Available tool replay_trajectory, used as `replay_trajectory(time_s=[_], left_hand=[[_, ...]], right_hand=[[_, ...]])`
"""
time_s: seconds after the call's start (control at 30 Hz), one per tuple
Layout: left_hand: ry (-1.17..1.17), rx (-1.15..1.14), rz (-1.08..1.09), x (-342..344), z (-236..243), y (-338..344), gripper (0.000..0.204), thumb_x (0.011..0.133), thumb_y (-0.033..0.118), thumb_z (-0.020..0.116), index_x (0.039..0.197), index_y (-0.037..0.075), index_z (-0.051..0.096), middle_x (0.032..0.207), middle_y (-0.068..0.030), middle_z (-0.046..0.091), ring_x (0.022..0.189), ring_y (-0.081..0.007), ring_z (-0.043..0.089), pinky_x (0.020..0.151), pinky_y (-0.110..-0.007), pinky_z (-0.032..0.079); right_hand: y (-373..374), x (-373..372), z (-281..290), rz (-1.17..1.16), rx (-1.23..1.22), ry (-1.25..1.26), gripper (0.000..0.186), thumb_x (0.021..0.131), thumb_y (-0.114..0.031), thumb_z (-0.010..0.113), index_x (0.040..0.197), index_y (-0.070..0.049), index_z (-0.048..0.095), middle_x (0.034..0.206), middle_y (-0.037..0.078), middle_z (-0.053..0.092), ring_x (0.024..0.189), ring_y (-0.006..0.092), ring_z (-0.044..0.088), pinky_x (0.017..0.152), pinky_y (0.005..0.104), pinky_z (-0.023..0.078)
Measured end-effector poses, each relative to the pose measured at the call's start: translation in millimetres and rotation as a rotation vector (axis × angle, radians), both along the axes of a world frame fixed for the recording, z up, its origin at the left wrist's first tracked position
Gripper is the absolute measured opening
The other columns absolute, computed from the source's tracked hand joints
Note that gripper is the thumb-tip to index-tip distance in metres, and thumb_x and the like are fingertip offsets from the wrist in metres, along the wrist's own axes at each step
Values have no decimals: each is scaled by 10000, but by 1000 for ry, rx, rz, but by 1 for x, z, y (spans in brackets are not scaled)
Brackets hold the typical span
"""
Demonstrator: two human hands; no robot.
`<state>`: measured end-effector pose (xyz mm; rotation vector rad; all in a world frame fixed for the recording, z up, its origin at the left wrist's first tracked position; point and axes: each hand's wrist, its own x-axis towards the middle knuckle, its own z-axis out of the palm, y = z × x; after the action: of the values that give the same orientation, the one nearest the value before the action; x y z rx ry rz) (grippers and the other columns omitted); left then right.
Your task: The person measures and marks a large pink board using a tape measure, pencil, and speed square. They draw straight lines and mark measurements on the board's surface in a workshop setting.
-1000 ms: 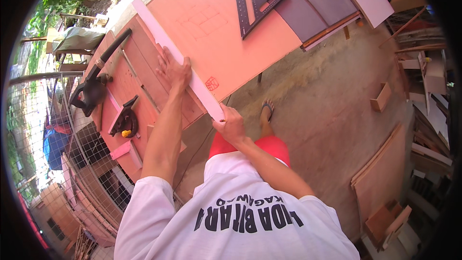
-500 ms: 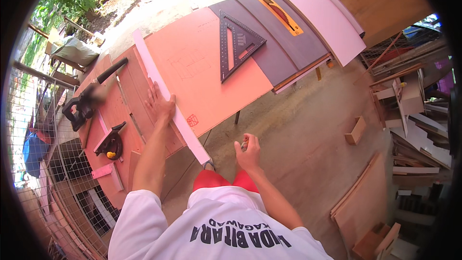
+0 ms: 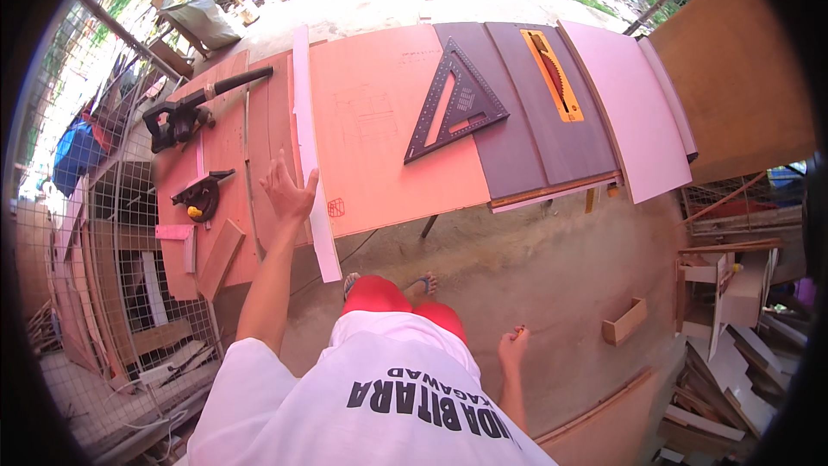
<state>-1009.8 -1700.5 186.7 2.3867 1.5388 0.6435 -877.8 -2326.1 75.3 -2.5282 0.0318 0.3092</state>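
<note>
At the far left, the black power tool (image 3: 177, 121) lies on the table, and nearer is the dark curved gauge with a yellow knob (image 3: 203, 194); both stay where they were. Next comes the left hand (image 3: 289, 194). A moment ago it was pressed flat on the pale strip (image 3: 304, 112); now its fingers are released and spread, at the strip's left side. Whether the thumb still touches it, I cannot tell. The strip lies along the left part of the orange board (image 3: 388, 95), its near end projecting past the near edge. To the right, the black triangular square (image 3: 457, 103) rests untouched. The right hand (image 3: 513, 347), which earlier grasped the strip's near end, has gone to the near right, clenched around a small thing (image 3: 521, 329), perhaps a pencil. So, in my judgement, the strip is hardly steadied at present, and the work on it seems paused.
</note>
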Motion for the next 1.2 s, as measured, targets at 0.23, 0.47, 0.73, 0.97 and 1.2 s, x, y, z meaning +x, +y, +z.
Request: replay_trajectory(time_s=[0.23,0.47,0.73,0.97,1.2], left_hand=[[-138,-36,239,-97,12,-95,525,921,215,742,1369,-18,599,1336,-229,645,1313,-393,560,1139,-486,424],[-192,-87,376,-108,18,-128,459,936,185,724,1337,-11,617,1253,-181,694,1234,-363,617,1082,-467,470],[-322,-15,175,-44,35,-64,313,935,182,715,1195,7,710,1168,-186,707,1127,-357,663,1014,-464,504],[-283,-49,3,17,15,65,384,931,297,731,1235,63,727,1188,-210,696,1133,-374,667,1010,-474,526],[-313,26,-47,83,-36,149,369,987,294,658,1326,155,709,1305,-202,631,1277,-394,574,1085,-480,486]], right_hand=[[-27,70,4,215,58,257,207,1019,-118,592,1168,-21,698,804,48,643,731,147,638,704,344,533],[82,91,61,346,209,200,237,1055,-187,620,1171,-25,747,739,11,603,660,108,559,642,305,471],[160,121,82,548,212,182,329,1063,-275,624,937,1,752,679,35,580,655,133,529,641,347,457],[259,102,135,571,324,246,352,1093,-254,593,870,0,694,685,4,537,653,89,460,603,307,401],[370,32,145,838,463,434,223,1065,-172,649,996,21,737,689,-13,528,635,57,444,570,270,380]])
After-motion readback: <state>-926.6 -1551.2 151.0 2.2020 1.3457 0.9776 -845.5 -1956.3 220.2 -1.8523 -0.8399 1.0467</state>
